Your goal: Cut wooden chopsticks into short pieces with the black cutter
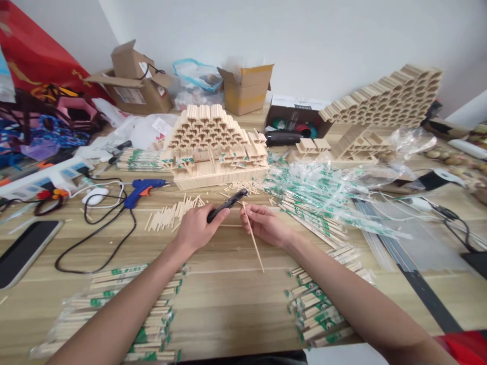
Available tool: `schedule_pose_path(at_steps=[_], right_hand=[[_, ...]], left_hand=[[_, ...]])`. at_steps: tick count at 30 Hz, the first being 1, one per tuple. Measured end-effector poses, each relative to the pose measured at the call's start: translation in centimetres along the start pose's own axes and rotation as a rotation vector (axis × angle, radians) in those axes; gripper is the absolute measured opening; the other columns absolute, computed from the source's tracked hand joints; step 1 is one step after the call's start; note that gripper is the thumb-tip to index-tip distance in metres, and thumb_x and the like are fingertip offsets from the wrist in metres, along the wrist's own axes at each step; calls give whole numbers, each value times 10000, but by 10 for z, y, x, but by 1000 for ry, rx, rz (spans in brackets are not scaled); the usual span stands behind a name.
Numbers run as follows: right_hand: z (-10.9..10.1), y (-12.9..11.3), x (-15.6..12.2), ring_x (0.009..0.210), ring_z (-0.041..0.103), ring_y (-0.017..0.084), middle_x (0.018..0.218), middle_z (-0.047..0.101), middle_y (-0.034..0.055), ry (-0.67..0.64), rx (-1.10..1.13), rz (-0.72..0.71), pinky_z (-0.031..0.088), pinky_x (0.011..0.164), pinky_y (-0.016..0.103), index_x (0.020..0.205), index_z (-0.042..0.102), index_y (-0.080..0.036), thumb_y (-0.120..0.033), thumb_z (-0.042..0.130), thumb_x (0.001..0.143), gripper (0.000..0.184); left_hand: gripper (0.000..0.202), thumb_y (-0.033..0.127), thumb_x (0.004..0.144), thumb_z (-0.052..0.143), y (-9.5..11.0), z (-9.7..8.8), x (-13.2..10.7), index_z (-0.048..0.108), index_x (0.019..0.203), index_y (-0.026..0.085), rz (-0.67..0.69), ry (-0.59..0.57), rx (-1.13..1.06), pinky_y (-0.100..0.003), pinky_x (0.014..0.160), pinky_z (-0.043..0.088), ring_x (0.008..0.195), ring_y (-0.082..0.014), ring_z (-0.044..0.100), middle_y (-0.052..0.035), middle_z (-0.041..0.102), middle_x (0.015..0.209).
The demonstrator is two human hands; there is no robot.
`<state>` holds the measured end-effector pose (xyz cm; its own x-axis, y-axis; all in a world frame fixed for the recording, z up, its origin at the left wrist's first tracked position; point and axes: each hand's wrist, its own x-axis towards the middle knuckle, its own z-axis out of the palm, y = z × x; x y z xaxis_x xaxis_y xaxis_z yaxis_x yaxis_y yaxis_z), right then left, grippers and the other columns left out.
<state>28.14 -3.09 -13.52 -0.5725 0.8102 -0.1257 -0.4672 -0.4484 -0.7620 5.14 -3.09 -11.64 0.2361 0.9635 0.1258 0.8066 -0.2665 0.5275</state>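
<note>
My left hand (196,228) is closed around the handles of black cutting pliers (228,203), whose jaws point right toward the top of a thin wooden chopstick (253,238). My right hand (266,225) pinches that chopstick near its upper end; the stick slants down toward me over the wooden table (228,294). Just beyond my left hand lies a pile of short cut stick pieces (173,215). Behind it stands a stacked model built of wooden sticks (215,144).
A blue glue gun (142,190) with a black cord lies left. Wrapped chopstick packs (133,309) sit near left, more wrapped packs (319,314) near right. Empty wrappers (323,195), another stick structure (384,104), cardboard boxes (247,88), a phone (25,251), a metal ruler (414,279).
</note>
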Motion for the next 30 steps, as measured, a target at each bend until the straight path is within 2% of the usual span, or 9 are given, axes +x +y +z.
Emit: schedule_pose_path(at_steps=[5,10,30], right_hand=[[-1,1,0,630,458,104,725,507,-22,-1,39,39,382,610,243,953,684,-151,-274,779,874,174],[-1,1,0,612,410,100,703,448,-38,-32,74,76,348,590,235,953,682,-157,-252,784,855,170],[-3,3,-1,630,428,109,717,489,-24,-38,84,72,359,617,252,951,683,-155,-291,790,866,193]], left_hand=[[554,689,973,409,-1,2,-3,669,906,204,51,15,55,-317,665,409,747,-232,668,-56,721,814],[559,693,973,402,2,3,-5,668,958,201,68,23,105,-323,667,429,770,-237,685,-67,736,861],[547,682,978,394,4,2,-5,657,1038,206,93,25,88,-338,723,482,866,-259,709,-70,757,956]])
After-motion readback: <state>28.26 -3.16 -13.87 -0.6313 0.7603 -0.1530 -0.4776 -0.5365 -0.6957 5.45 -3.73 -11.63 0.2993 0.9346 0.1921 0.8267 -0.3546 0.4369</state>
